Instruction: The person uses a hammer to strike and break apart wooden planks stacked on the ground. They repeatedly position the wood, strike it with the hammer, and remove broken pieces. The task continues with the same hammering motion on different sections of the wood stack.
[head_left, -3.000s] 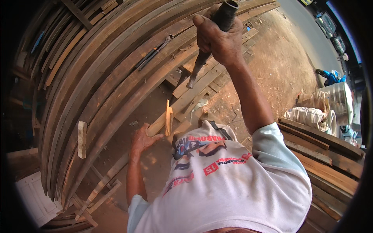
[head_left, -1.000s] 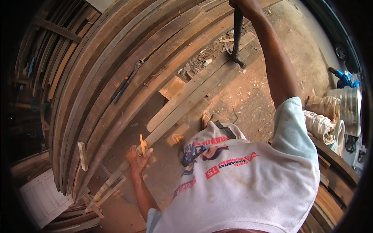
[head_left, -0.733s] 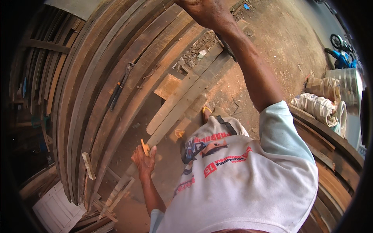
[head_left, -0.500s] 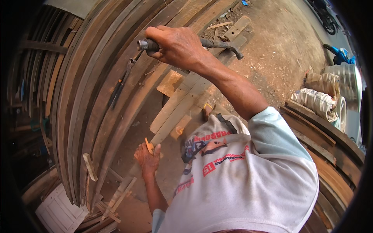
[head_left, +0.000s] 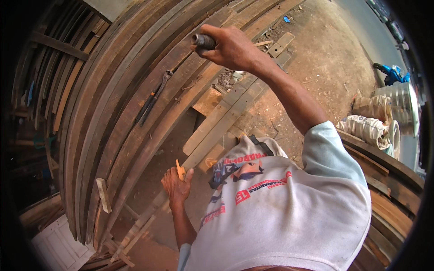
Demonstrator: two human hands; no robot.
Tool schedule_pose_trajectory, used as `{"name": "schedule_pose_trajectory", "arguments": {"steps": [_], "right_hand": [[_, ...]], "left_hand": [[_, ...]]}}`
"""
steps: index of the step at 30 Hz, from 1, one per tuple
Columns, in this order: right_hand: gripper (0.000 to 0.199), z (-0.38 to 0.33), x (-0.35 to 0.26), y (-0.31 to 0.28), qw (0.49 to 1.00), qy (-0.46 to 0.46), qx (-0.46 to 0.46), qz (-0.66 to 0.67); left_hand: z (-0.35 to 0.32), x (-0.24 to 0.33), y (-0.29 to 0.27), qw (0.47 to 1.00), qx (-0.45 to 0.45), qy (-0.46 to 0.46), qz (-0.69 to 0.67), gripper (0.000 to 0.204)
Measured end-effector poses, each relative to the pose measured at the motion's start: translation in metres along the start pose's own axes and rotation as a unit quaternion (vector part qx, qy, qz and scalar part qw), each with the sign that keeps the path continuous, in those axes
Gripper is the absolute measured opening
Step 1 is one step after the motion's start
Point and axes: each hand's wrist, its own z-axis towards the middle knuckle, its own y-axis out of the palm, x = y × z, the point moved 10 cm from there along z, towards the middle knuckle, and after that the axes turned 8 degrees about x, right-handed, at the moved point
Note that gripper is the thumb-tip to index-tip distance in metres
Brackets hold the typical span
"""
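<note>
My right hand (head_left: 235, 47) is raised over the stacked timber, its fingers wrapped round the dark grip of a hammer (head_left: 204, 41). Only the butt of the handle shows; hand and forearm hide the rest. Lower down, my left hand (head_left: 177, 187) pinches a small flat yellow-orange piece (head_left: 180, 170) between thumb and fingers. It is at the near part of a narrow wooden beam (head_left: 199, 151), which runs away to the upper right. A pair of pincers (head_left: 153, 98) with black and orange handles lies on the timber to the left of the beam.
Long curved-looking planks (head_left: 113, 90) are stacked along the left. A short wood offcut (head_left: 103, 195) rests on them. A white panelled door (head_left: 65, 244) lies at lower left. More boards (head_left: 393, 203), a white sack (head_left: 364, 128) and a clear tub (head_left: 400, 104) are on the right.
My right hand has moved right and slightly up, and the hammer's head has gone from sight behind it. The whole view has shifted a little. My left hand keeps its hold.
</note>
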Motion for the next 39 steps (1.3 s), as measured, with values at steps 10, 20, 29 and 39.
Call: {"name": "schedule_pose_trajectory", "arguments": {"steps": [10,20,29,39], "right_hand": [[0.021,0.001,0.199,-0.198,0.798,0.203,0.453,0.343],[0.028,-0.033,0.125,-0.169,0.842,0.211,0.341,0.360],[0.027,-0.033,0.095,-0.156,0.866,0.154,0.409,0.241],[0.026,-0.037,0.095,-0.153,0.870,0.067,0.421,0.248]], "left_hand": [[0.004,0.012,-0.007,0.999,0.003,0.035,0.024,0.065],[0.012,0.004,0.007,0.987,-0.156,-0.027,-0.001,0.064],[0.012,0.001,0.009,0.985,-0.169,-0.019,0.002,0.063],[0.013,-0.002,0.006,0.982,-0.181,-0.009,-0.042,0.064]]}}
